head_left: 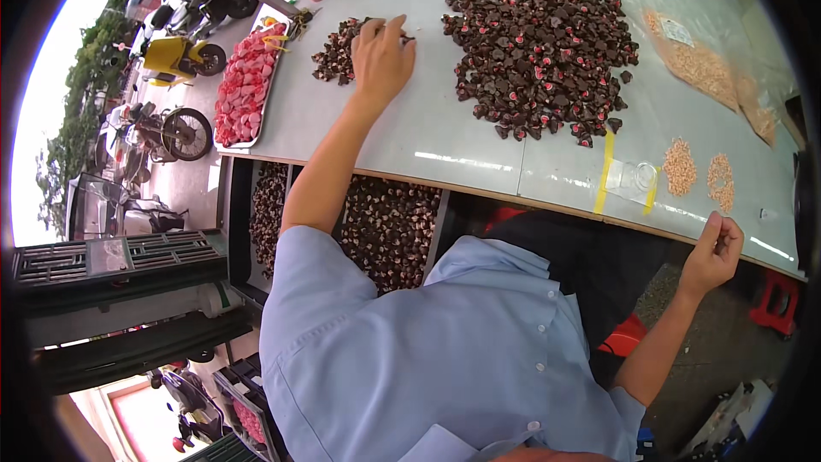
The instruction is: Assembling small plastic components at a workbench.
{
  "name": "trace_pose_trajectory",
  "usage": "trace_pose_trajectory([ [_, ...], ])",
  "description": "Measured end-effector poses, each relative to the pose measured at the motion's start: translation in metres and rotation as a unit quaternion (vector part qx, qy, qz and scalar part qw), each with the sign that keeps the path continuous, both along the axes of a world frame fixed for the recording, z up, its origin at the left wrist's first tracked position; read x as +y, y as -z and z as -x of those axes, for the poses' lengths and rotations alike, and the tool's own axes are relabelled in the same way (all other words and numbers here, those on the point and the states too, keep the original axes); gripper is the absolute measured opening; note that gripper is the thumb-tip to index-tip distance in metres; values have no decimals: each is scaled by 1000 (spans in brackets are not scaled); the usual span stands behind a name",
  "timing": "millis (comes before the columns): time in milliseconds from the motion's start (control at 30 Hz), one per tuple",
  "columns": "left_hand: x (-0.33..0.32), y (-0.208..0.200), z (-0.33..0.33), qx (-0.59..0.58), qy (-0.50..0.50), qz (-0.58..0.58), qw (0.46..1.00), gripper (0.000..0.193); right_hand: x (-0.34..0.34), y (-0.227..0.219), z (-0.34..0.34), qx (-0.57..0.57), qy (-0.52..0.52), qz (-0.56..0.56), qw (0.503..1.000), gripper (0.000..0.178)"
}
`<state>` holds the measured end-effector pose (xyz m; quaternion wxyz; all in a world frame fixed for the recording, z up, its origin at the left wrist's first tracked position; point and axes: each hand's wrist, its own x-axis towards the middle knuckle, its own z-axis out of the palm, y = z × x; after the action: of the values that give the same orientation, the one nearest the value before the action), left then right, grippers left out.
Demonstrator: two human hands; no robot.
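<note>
My left hand reaches over the right edge of a small pile of dark brown pieces with pale parts, its fingers apart and bent downward. A dark bit shows beside its fingertips; whether they touch it is unclear. Close to the table's front edge, my right hand is closed in a pinch, and anything in its fingertips is too small to make out. Just beyond it lies a ring of small beige pieces, with a fuller beige heap to its left.
A large heap of dark pieces with pink spots covers mid-table. Clear bags of beige pieces lie far right. A tray of pink pieces sits left. Yellow tape borders a clear sheet. Below is a drawer of dark pieces.
</note>
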<state>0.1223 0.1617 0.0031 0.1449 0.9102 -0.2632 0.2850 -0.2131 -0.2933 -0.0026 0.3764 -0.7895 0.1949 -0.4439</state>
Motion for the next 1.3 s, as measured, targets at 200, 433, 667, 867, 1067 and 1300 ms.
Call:
trace_pose_trajectory([
  [200,-5,-5,21,-101,-6,-37,994,39,1,-1,4,18,8,17,1000,10],
  [433,-37,-7,72,184,215,19,959,22,7,-7,5,30,-3,36,999,9],
  [667,-35,-8,87,271,104,65,955,18,19,-16,-16,100,-17,33,994,8],
  [867,-28,-9,97,312,74,188,928,18,13,-3,-20,222,-30,-4,975,8],
  [1067,-61,-45,125,623,228,355,659,18,14,-7,-25,294,-31,51,954,9],
  [1300,-147,-48,124,760,277,185,557,24,6,-8,-31,338,-18,47,940,11],
])
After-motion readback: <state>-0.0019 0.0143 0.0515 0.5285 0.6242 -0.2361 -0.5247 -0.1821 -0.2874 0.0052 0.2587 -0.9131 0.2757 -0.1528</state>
